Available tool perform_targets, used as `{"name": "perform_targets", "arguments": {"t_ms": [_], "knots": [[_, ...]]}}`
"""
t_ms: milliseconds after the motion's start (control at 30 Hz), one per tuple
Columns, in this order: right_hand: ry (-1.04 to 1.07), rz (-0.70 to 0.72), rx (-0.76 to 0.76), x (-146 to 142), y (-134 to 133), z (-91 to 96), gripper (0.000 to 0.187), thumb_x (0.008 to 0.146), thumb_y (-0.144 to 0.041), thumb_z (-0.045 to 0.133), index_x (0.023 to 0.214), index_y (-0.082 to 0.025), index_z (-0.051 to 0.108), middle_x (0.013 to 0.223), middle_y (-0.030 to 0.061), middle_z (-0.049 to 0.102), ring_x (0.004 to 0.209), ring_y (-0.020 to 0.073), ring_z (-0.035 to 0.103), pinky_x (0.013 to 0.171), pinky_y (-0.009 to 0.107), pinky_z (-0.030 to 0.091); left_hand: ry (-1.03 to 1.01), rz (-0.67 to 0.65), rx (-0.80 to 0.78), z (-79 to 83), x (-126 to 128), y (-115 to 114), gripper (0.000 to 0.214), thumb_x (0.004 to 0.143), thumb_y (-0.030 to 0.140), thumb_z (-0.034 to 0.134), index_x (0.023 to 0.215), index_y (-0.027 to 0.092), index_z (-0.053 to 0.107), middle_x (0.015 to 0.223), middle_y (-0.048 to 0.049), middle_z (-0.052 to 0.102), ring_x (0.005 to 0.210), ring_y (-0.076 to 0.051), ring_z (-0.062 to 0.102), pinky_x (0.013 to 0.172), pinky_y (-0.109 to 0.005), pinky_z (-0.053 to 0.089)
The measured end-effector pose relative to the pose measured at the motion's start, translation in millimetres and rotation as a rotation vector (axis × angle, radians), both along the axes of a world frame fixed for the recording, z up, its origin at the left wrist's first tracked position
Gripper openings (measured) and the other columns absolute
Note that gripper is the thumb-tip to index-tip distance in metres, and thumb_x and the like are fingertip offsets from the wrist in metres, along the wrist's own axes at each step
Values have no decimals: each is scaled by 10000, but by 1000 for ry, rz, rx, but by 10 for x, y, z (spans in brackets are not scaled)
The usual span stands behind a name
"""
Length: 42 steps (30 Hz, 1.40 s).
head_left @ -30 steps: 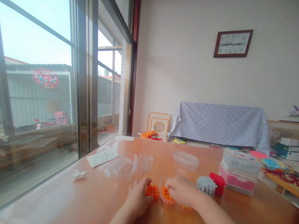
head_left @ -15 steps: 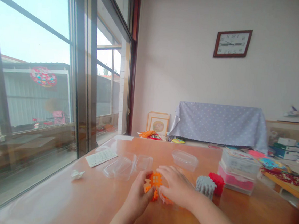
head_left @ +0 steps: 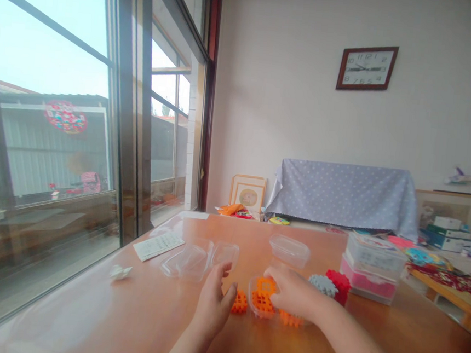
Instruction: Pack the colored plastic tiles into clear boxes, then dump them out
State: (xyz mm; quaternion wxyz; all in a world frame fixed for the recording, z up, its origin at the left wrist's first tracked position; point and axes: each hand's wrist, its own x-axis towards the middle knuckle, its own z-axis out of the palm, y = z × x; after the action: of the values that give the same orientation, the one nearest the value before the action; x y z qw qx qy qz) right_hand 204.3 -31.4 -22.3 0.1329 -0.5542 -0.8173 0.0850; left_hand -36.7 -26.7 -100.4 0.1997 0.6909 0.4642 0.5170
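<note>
My right hand (head_left: 293, 293) is curled around a small clear container (head_left: 254, 304) that holds orange grid-shaped plastic pieces (head_left: 264, 298), its fingers closed on one orange piece at the container's top. My left hand (head_left: 213, 306) hovers just left of it, fingers loosely apart and holding nothing. One loose orange piece (head_left: 240, 302) lies on the wooden table (head_left: 132, 321) beside my left thumb. Another orange piece (head_left: 290, 318) shows under my right wrist.
Clear lids and containers (head_left: 195, 260) lie ahead, one more clear box (head_left: 289, 250) farther right. A grey block (head_left: 322, 285) and a red block (head_left: 338, 284) sit by stacked boxes (head_left: 371, 268). A paper slip (head_left: 158, 245) and crumpled scrap (head_left: 120, 271) lie near the window.
Both hands had the orange pieces lifted together; now my left hand has let go and drawn back, and my right hand presses an orange piece into the clear container.
</note>
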Motion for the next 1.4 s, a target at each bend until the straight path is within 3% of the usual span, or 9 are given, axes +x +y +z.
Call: {"name": "perform_targets", "arguments": {"t_ms": [200,400,567,700,933,1067,1233,1400], "knots": [[-81,-36,-41,-26,46,-135,342,688,-124,627,1005,-250,652,908,13,698,785,174,624,618,252,286,44,46,-82,-78,-10,95,371,878,246,528,1243,204,576,1221,-90,678,1136,-236,633,992,-393,466],[0,-5,-23,-61,65,-163,434,713,-90,599,1092,-288,670,1046,26,711,947,198,655,718,249,355,245,52,-192,-40,-15,66,448,748,180,564,1192,205,616,1240,-83,678,1170,-237,605,1009,-347,441],[-43,-51,13,-119,20,-163,261,767,-113,545,927,-266,684,876,5,735,819,181,641,648,265,303,430,57,-301,51,-12,-36,537,717,322,680,1247,264,609,1318,-79,654,1235,-308,560,1012,-411,414],[-109,-49,9,-193,-36,-200,148,818,-203,561,822,-253,701,804,16,736,709,178,614,600,286,255,529,64,-303,23,-22,-49,598,682,318,700,1271,278,602,1309,-73,655,1206,-321,562,1009,-427,400],[-145,-32,21,-217,-16,-235,220,816,-198,567,651,-222,711,726,27,713,650,165,582,603,282,276,610,111,-266,3,-23,-41,469,679,349,708,1142,287,675,1183,-88,669,1115,-339,569,930,-431,427],[-123,-18,-10,-205,11,-237,193,791,-177,583,659,-219,717,697,10,706,633,153,566,603,277,280,633,102,-282,44,-20,-57,353,702,348,690,1050,287,690,1143,-80,665,1096,-327,569,903,-413,429],[-75,17,32,-191,28,-248,201,829,-208,550,703,-218,707,790,13,733,718,165,606,647,272,320,615,94,-264,35,-33,-43,376,704,318,679,1080,302,688,1135,-65,675,1077,-321,572,887,-404,420],[-9,8,94,-182,49,-237,194,856,-227,529,864,-224,723,947,38,752,933,205,654,810,280,396,539,122,-250,43,-49,-34,443,714,298,665,1157,305,664,1206,-49,684,1131,-321,563,933,-413,406]]}}
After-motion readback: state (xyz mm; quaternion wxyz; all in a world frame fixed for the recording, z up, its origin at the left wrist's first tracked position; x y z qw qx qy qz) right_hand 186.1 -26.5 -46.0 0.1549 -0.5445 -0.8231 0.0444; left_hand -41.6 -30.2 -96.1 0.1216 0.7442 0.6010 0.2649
